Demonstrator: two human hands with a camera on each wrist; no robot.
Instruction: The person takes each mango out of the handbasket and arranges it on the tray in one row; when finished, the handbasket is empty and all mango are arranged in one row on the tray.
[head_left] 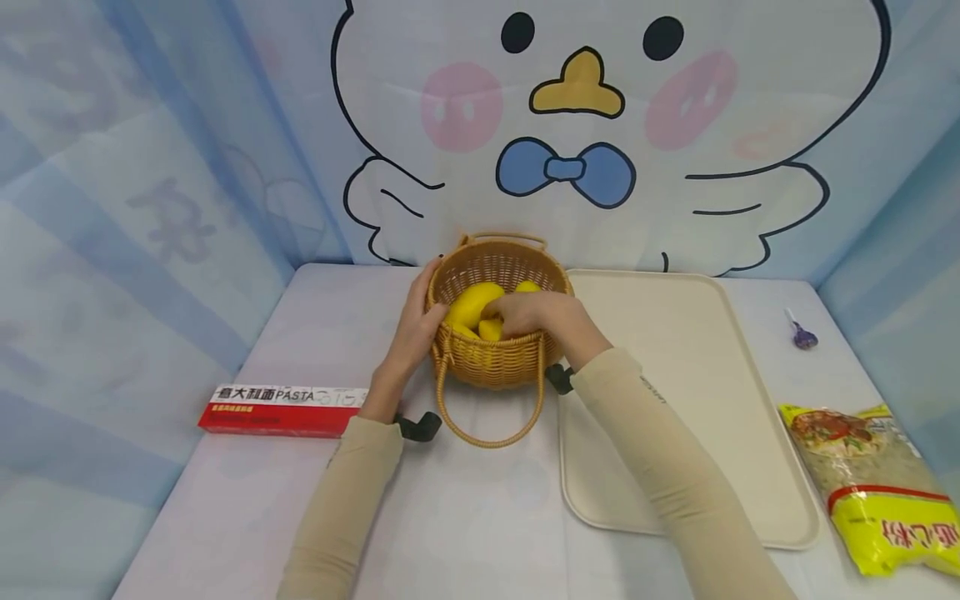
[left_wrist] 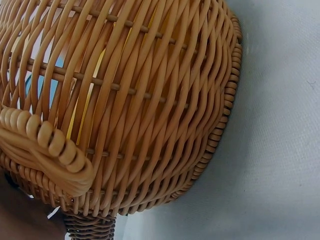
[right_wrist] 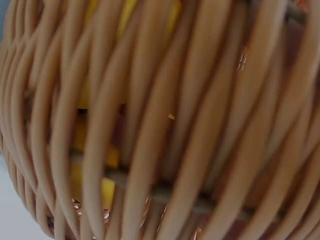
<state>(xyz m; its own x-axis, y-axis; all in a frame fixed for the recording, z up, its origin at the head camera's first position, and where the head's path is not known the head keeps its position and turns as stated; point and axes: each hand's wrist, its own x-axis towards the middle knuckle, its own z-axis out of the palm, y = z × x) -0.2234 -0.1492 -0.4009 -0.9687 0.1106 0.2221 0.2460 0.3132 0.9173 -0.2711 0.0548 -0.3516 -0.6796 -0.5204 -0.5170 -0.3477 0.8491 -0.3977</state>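
Note:
A brown wicker basket [head_left: 487,362] stands at the back middle of the table, its front handle folded down. My left hand [head_left: 416,321] grips its left rim, with the thumb near the edge and the other fingers along the outside. My right hand [head_left: 536,312] reaches over the right rim into the basket, and its fingers touch smooth yellow fruit [head_left: 472,304]. Several yellow pieces lie inside; their kind is unclear, and my right fingertips are partly hidden among them. The left wrist view shows the woven wall [left_wrist: 150,100] close up. Through gaps in the right wrist view, yellow pieces [right_wrist: 92,185] show.
A red and white pasta box [head_left: 285,412] lies to the left. On the right is a beige tray [head_left: 675,333], partly under my right forearm. Beyond it lie a small purple item [head_left: 804,337] and a yellow food bag [head_left: 873,492]. A printed curtain [head_left: 570,225] hangs behind.

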